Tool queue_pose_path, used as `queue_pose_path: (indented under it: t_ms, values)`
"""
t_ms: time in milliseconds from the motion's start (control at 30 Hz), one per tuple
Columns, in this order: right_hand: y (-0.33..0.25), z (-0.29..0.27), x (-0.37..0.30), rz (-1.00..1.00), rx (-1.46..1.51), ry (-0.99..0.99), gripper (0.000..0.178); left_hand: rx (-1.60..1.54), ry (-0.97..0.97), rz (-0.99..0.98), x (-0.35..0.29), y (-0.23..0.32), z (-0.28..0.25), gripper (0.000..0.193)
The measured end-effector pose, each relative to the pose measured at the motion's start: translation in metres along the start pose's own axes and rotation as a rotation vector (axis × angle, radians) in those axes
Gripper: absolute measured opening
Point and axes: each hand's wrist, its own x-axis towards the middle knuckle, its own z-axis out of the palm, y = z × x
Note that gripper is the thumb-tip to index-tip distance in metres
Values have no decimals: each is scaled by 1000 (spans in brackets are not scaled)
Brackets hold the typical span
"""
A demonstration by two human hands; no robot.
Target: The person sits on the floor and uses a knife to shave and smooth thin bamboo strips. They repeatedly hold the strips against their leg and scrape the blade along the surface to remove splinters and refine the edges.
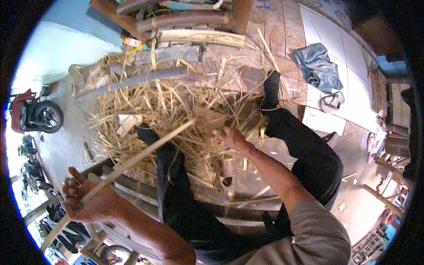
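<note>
A long pale bamboo strip point(145, 150) slants across the view, from the lower left up to the middle. My left hand point(90, 201) is closed around its lower part, one finger sticking up. To the right of the strip's far tip, my right hand point(233, 139) hovers over the shavings, apart from the strip. Its fingers are curled together; what they hold, if anything, is too blurred to make out. A large heap of bamboo shavings point(168, 97) lies between and beyond my legs. A short brown cylinder point(227, 167) stands below my right hand.
Beyond the heap lie a grey pole point(132, 82) and a wooden frame of thick bars point(185, 20). Blue denim cloth point(318, 66) rests on white tiles at the right. A motorcycle wheel point(47, 116) shows at the far left. Bamboo pieces point(382, 198) lean at the right.
</note>
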Motion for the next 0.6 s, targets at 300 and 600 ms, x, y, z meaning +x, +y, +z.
queue_pose_path:
  t_ms: [300,600]
  values:
    - [-18,4,-10,-82,-245,-15,51,50,92,-101,-28,17,33,44]
    - [-6,17,9,-1,-228,-49,53,23,71,-107,-21,11,29,40]
